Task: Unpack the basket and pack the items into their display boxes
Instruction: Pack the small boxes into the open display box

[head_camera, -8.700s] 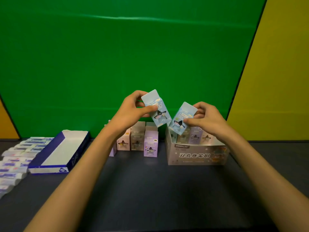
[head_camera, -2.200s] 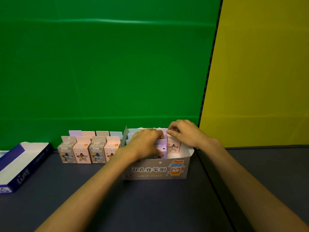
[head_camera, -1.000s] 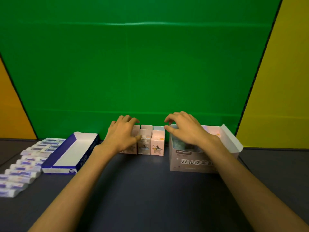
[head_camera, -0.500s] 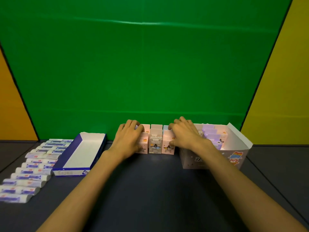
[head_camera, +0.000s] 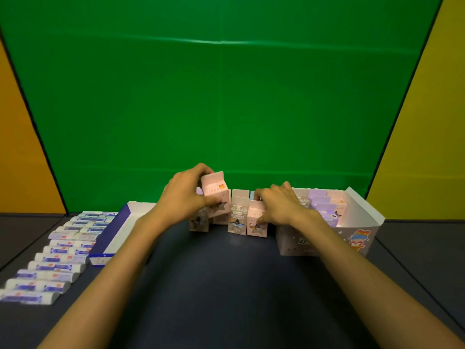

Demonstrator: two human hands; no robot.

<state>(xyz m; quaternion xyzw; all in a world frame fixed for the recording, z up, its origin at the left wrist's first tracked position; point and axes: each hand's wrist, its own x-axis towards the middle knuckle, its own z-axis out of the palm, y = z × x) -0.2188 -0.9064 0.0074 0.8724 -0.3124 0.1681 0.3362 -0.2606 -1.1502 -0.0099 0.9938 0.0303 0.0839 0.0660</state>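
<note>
Pink carton [head_camera: 214, 190]: lifted, upright, pinched by left hand [head_camera: 185, 197]
Right hand [head_camera: 279, 206]: grips standing carton [head_camera: 256, 221], display box [head_camera: 352, 238] just right

Half a second ago both hands lay on the row of small boxes. Now the left hand [head_camera: 185, 197] has lifted one pink box [head_camera: 215, 191] above the row, and the right hand [head_camera: 278, 206] pinches another pink box [head_camera: 256, 221].

Dim, even light with soft shadows; the hands are motion-blurred, and the wide lens slants the edges.
</note>
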